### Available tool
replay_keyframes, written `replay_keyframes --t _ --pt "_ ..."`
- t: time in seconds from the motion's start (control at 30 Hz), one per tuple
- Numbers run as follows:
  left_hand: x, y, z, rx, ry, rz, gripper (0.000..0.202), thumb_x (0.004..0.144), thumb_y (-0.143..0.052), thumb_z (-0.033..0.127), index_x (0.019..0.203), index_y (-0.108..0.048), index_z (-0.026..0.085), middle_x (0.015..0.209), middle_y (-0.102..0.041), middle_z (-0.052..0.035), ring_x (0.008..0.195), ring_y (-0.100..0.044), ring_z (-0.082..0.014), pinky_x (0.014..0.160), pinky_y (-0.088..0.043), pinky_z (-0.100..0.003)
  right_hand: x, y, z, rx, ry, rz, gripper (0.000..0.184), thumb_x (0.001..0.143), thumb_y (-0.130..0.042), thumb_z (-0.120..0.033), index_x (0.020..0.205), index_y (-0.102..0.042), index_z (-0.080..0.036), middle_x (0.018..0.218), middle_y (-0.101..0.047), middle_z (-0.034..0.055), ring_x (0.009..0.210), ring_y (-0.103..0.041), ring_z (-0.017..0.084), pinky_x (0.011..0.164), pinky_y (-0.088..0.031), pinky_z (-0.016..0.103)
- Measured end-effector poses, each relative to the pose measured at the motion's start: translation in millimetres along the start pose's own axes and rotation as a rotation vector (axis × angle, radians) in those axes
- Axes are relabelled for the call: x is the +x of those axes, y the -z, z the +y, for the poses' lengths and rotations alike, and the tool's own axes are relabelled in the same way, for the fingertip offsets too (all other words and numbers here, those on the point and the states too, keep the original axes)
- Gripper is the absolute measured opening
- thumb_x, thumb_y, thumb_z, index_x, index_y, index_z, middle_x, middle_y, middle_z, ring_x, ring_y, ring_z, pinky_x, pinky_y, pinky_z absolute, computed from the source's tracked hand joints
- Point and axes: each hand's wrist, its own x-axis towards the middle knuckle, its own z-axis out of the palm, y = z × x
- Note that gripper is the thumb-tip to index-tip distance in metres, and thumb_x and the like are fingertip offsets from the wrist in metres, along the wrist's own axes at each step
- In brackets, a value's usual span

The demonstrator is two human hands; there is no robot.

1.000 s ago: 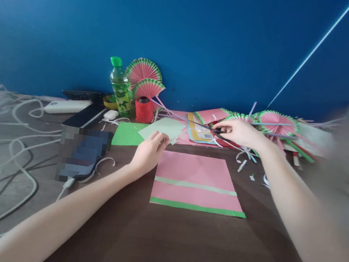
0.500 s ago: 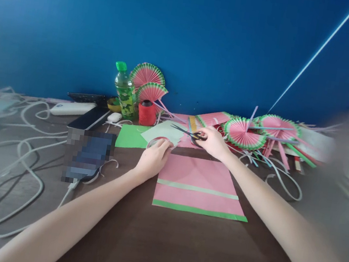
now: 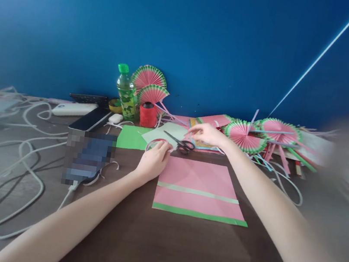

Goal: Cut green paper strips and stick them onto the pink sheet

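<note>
On the brown surface (image 3: pixel 177 245) a pink sheet (image 3: pixel 200 181) is laid, at whose far left corner the left hand (image 3: pixel 153 163) is curled around a tape ring (image 3: pixel 153 143), while the right hand (image 3: pixel 206 132) is held loosely open and empty just beyond the scissors (image 3: pixel 182 142) lying between the hands.

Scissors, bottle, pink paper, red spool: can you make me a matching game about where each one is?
Things:
1. scissors
2. bottle
3. pink sheet
4. red spool

Places:
A. flat on the table, green strip on its near edge
B. between the left hand and the right hand
C. standing, green cap on top
D. standing right under the paper fans

Pairs: 1-B, 2-C, 3-A, 4-D.
</note>
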Motion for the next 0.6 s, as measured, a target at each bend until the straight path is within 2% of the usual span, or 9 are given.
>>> replay_keyframes --t 0.07,0.1,0.2,0.3,0.37,0.43,0.47,0.5,0.6 --pt "-0.3 0.2 0.7 0.010 0.003 -0.008 0.020 0.085 -0.036 0.020 0.098 -0.051 0.021 0.102 -0.058 -0.0047 0.092 -0.056 -0.0185 0.066 -0.043 -0.027 2.1 4.0 9.1 -0.092 0.051 0.200 0.033 0.071 -0.056 -0.011 0.104 -0.063 -0.015 0.104 -0.063 0.0102 0.087 -0.059 0.018 0.080 -0.045 0.031" --pt "-0.4 0.4 0.9 0.013 0.004 -0.011 0.020 0.085 -0.036 0.019 0.098 -0.051 0.021 0.102 -0.058 -0.0047 0.092 -0.056 -0.0184 0.066 -0.043 -0.026 2.9 3.0 13.6 -0.126 0.075 0.217 0.034 0.070 -0.057 -0.010 0.104 -0.063 -0.015 0.108 -0.061 0.0110 0.091 -0.058 0.019 0.082 -0.044 0.032" --pt "-0.8 1.4 1.6 0.011 0.005 -0.026 0.019 0.085 -0.037 0.019 0.097 -0.052 0.022 0.104 -0.058 -0.0045 0.091 -0.057 -0.0179 0.065 -0.043 -0.026 1.5 -7.2 25.0 -0.155 0.110 0.104 0.024 0.070 -0.057 -0.011 0.092 -0.066 -0.014 0.102 -0.062 0.0102 0.089 -0.059 0.018 0.082 -0.044 0.030" --pt "-1.2 1.9 1.7 0.006 0.000 -0.037 0.019 0.085 -0.037 0.018 0.096 -0.052 0.021 0.104 -0.058 -0.0046 0.090 -0.057 -0.0176 0.065 -0.042 -0.026 -7.2 -12.0 33.3 -0.160 0.088 0.106 0.017 0.072 -0.051 -0.009 0.081 -0.065 -0.013 0.090 -0.065 0.0087 0.084 -0.060 0.017 0.080 -0.044 0.030" --pt "-1.3 1.5 1.6 0.011 -0.005 -0.039 0.019 0.085 -0.037 0.018 0.096 -0.052 0.021 0.104 -0.059 -0.0045 0.091 -0.057 -0.0177 0.065 -0.042 -0.026 -15.9 -4.6 38.2 -0.151 0.061 0.095 0.016 0.071 -0.051 -0.009 0.077 -0.064 -0.013 0.084 -0.066 0.0075 0.080 -0.061 0.017 0.076 -0.045 0.030" --pt "-1.4 0.7 1.2 0.018 -0.004 -0.034 0.020 0.085 -0.037 0.018 0.097 -0.052 0.021 0.104 -0.058 -0.0042 0.091 -0.057 -0.0179 0.064 -0.042 -0.026 -25.4 10.2 43.2 -0.113 0.044 0.017 0.012 0.069 -0.054 -0.013 0.076 -0.064 -0.014 0.079 -0.068 0.0055 0.073 -0.063 0.016 0.070 -0.047 0.028" --pt "-1.3 0.2 1.0 0.022 -0.002 -0.031 0.020 0.085 -0.037 0.019 0.097 -0.052 0.021 0.105 -0.058 -0.0041 0.091 -0.057 -0.0180 0.064 -0.042 -0.026 -30.2 18.6 45.6 -0.036 0.025 -0.053 0.015 0.070 -0.054 -0.015 0.082 -0.063 -0.014 0.081 -0.068 0.0057 0.073 -0.063 0.016 0.070 -0.048 0.028" --pt "-1.2 -0.1 0.9 0.026 -0.001 -0.029 0.020 0.085 -0.037 0.019 0.097 -0.052 0.022 0.105 -0.058 -0.0041 0.091 -0.057 -0.0180 0.064 -0.042 -0.026 -35.0 26.4 47.9 0.013 -0.008 -0.056 0.019 0.070 -0.055 -0.017 0.087 -0.063 -0.014 0.080 -0.069 0.0059 0.073 -0.064 0.017 0.070 -0.049 0.029" --pt "-0.9 -0.7 0.3 0.031 -0.002 -0.030 0.021 0.085 -0.036 0.020 0.098 -0.053 0.022 0.106 -0.058 -0.0040 0.090 -0.057 -0.0177 0.062 -0.042 -0.026 -48.6 37.1 52.8 -0.040 -0.062 0.204 0.023 0.075 -0.050 -0.022 0.092 -0.063 -0.015 0.094 -0.067 0.0099 0.084 -0.064 0.021 0.079 -0.049 0.035"
